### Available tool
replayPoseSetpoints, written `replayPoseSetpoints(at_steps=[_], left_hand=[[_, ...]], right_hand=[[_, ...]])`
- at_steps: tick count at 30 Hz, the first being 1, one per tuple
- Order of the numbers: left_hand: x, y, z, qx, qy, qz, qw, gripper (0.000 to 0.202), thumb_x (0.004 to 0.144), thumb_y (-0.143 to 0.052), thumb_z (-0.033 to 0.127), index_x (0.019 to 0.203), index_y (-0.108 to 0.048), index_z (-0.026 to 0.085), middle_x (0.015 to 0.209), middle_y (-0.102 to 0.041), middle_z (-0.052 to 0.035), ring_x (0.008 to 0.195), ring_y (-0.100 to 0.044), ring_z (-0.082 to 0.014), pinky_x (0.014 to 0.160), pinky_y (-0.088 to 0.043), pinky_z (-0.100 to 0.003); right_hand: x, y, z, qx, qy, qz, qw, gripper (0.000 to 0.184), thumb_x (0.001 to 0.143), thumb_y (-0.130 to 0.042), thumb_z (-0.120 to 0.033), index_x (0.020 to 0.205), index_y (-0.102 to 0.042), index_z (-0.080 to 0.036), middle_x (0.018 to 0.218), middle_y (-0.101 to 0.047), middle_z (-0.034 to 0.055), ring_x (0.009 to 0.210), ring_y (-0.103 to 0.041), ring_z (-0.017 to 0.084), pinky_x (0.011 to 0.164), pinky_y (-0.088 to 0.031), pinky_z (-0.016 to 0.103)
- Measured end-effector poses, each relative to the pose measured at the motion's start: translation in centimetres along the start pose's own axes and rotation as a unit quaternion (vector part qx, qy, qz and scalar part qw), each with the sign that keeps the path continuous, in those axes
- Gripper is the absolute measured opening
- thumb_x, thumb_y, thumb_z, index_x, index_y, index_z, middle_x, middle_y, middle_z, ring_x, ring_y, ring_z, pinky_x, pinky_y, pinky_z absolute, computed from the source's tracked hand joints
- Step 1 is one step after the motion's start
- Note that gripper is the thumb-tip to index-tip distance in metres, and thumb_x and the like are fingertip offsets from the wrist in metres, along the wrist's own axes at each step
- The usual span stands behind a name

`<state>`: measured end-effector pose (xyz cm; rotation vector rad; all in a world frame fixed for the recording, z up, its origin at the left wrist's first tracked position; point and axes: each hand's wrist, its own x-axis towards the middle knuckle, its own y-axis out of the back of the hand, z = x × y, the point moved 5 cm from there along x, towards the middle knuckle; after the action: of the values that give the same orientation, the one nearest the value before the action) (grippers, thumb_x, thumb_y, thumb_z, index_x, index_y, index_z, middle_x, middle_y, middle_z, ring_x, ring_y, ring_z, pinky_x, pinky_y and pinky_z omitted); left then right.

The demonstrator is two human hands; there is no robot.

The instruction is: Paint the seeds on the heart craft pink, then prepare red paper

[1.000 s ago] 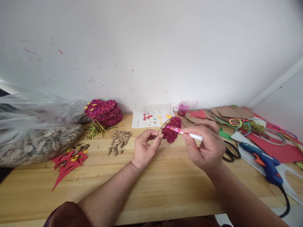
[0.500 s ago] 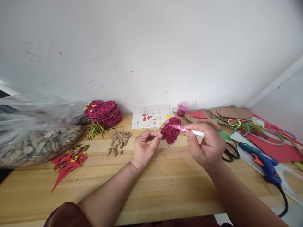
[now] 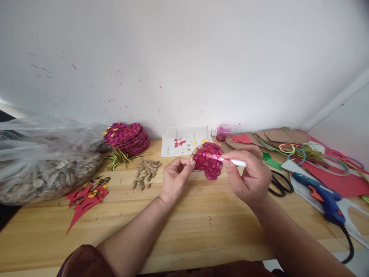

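Magenta bumpy disc [image 3: 209,170] just right of and beyond left hand [image 3: 175,179]; left edge pinched between that hand's thumb and fingers. Right hand [image 3: 249,176] closed on white-handled brush [image 3: 236,162], disc to its left, brush tip over disc face, contact unclear. Peanuts [image 3: 146,169] left of left hand.

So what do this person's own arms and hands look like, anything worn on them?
The left hand and right hand are bare: no gloves or watch show. A dark maroon sleeve ends partway down the left arm; the right arm shows no sleeve.
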<state>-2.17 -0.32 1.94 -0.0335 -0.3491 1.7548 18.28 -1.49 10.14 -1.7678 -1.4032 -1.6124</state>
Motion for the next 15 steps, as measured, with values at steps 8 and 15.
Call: replayPoseSetpoints(at_steps=[8, 15], left_hand=[[0.07, 0.19, -0.54, -0.028, 0.024, 0.001, 0.999, 0.033, 0.079, -0.085, 0.044, 0.073, -0.068, 0.016, 0.072, -0.068, 0.0007, 0.069, -0.059, -0.0117, 0.073, -0.050, -0.026], [0.04, 0.16, -0.70, -0.032, 0.035, -0.003, 0.999, 0.032, 0.079, -0.085, 0.043, 0.074, -0.068, 0.016, 0.073, -0.068, 0.0003, 0.070, -0.059, -0.0125, 0.076, -0.049, -0.027]], right_hand=[[0.03, -0.15, 0.22, -0.005, -0.013, -0.003, 1.000, 0.016, 0.088, -0.074, -0.014, 0.101, -0.073, -0.024, 0.084, -0.073, 0.0024, 0.086, -0.063, 0.022, 0.079, -0.049, 0.039], [-0.04, -0.33, 0.31, 0.001, -0.017, -0.007, 1.000, 0.016, 0.088, -0.074, -0.013, 0.101, -0.073, -0.023, 0.085, -0.073, 0.0023, 0.087, -0.063, 0.021, 0.079, -0.050, 0.039]])
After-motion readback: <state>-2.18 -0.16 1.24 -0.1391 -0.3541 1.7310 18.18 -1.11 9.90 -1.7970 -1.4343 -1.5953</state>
